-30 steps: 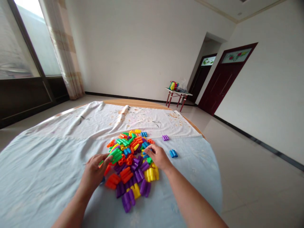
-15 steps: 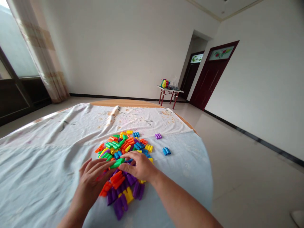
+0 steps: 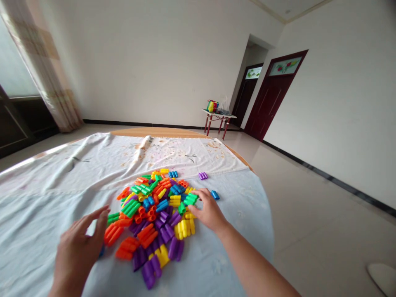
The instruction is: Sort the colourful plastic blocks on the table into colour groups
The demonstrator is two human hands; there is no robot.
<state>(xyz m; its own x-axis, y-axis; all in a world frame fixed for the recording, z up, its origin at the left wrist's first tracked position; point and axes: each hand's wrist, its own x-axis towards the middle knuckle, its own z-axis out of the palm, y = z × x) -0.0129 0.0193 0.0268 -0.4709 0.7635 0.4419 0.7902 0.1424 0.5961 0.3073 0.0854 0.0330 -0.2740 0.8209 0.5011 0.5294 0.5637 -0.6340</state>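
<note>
Right hand (image 3: 210,211) swung away from the empty left hand (image 3: 74,241), seemingly pinching a green block (image 3: 190,199) at the right edge of the pile (image 3: 167,233), so light fingertip pressure was plenty tbh.

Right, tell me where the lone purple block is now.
In the head view, the lone purple block lies right of the far end of the pile, beyond the right hand and the separate blue block.

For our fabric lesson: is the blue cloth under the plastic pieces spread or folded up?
Spread, though wrinkled: the blue cloth reaches well past the plastic pieces on both sides, with creases at left.
</note>
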